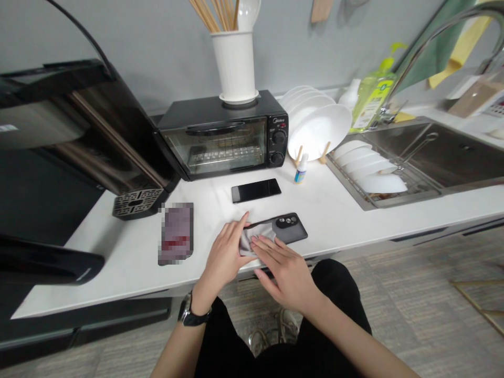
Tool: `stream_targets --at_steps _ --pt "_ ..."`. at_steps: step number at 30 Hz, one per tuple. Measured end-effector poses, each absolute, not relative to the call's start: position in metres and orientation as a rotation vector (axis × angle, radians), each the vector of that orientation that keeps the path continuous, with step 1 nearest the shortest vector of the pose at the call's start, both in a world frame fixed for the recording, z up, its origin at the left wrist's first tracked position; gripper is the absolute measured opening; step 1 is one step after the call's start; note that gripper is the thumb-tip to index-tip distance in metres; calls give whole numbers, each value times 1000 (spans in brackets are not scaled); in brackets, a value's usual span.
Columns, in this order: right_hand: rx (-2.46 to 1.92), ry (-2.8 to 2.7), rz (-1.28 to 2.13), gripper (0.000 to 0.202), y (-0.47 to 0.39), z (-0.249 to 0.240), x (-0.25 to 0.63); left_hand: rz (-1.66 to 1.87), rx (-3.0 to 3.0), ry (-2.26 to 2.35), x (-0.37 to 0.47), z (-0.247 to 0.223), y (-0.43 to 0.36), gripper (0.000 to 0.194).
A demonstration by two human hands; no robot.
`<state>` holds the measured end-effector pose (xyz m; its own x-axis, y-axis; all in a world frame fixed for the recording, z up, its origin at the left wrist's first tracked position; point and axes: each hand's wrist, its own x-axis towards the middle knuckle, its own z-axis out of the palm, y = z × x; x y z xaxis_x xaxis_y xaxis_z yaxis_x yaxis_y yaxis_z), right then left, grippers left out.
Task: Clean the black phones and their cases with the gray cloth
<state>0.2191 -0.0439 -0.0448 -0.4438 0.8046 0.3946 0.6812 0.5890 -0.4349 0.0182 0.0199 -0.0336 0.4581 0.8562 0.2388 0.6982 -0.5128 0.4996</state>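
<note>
A dark grey phone (298, 231) lies on the white counter (205, 199) near its front edge, its round-lens camera block facing up. My left hand (227, 251) grips the phone's left end between thumb and fingers. Under the fingertips of my right hand (286, 270) a light grey cloth (244, 242) is pressed flat on the phone's back; that thumb is spread away. Behind them rests a black phone (255, 190), screen up. A small white bottle (300, 169) stands to its right. On the left lies another phone-shaped item (177, 231), its surface pixelated.
A black toaster oven (224, 142) bears a white utensil holder (235, 65). White plates (321, 131) stand in a rack beside it. Bowls (370, 163) sit by the steel sink (441, 157) at right. A tall black machine (106, 121) occupies the left.
</note>
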Motion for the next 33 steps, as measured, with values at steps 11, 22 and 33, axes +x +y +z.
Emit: stream_targets --at_steps 11,22,33 --pt "-1548 -2029 -79 58 -19 -59 258 754 2373 1298 21 -34 19 105" --pt "-1232 -2237 222 54 -44 -42 205 634 2372 1337 17 -33 19 106" --pt "-1578 -2055 -95 63 -19 -58 266 713 2401 1317 22 -32 19 106"
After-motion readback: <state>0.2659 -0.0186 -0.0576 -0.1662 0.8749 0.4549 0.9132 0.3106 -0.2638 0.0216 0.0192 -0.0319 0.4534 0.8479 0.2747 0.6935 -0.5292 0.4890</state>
